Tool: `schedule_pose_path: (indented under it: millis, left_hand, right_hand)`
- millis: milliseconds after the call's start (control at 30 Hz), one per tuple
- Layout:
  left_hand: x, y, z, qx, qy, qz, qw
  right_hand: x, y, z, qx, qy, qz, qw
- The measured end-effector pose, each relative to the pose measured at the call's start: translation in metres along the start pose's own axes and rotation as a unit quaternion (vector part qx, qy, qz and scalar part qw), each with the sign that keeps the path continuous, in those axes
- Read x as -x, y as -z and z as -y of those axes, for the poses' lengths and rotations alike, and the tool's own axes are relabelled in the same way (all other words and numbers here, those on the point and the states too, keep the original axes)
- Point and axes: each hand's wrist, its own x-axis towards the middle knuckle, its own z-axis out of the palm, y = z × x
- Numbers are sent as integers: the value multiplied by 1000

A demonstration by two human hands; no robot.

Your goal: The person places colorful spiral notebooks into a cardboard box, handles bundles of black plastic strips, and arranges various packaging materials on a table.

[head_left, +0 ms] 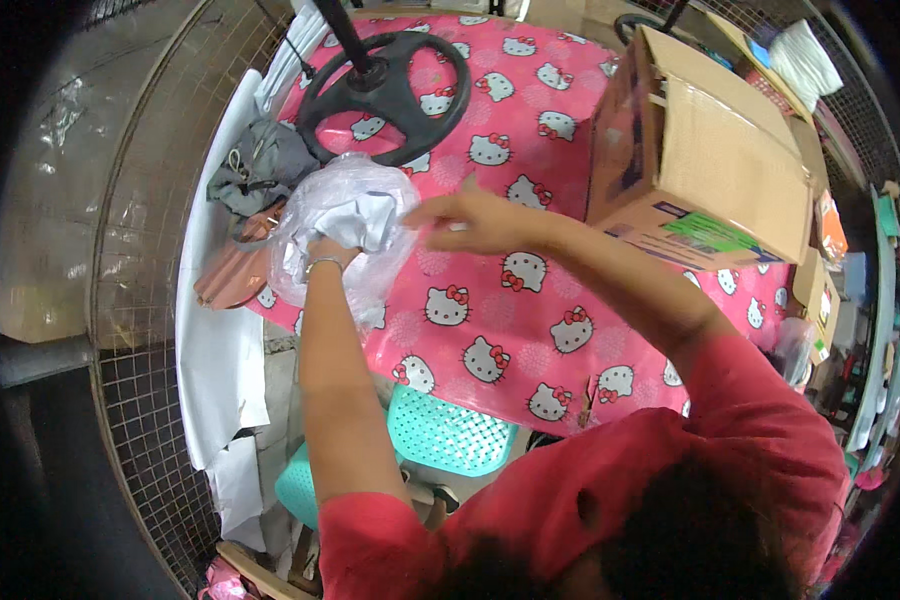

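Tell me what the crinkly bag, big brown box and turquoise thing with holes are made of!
The bag looks like thin, shiny plastic film: it's see-through and wrinkled. The box seems mostly matte cardboard: brown, with flat panels and folded edges. The turquoise thing is probably hard, smooth plastic, being evenly coloured with neat holes; painted metal is possible.

Clear plastic bag [380,278]'s by the pink-covered table [490,285]'s left edge, pale cloth [360,218] in it, black spoked wheel [373,76] just behind, brown cardboard box [725,150] over at the right edge, turquoise plastic stool [450,432] by the near edge.
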Motion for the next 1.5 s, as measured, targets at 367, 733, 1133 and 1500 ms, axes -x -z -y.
schedule_pose_path:
  millis: [367,733,1133,1500]
  left_hand:
    - [87,86,-66,-39,-235,-99,966]
    - [296,150,-361,533,-415,-62,735]
    - [354,117,-362,283,-430,-109,850]
    - [331,172,-474,-147,-558,-304,758]
  right_hand:
    - [389,88,29,-54,-120,-589,798]
    - [400,130,-12,36,-151,-647,746]
    - [444,129,5,297,-157,-390,857]
    - [344,213,20,492,-94,-213,839]
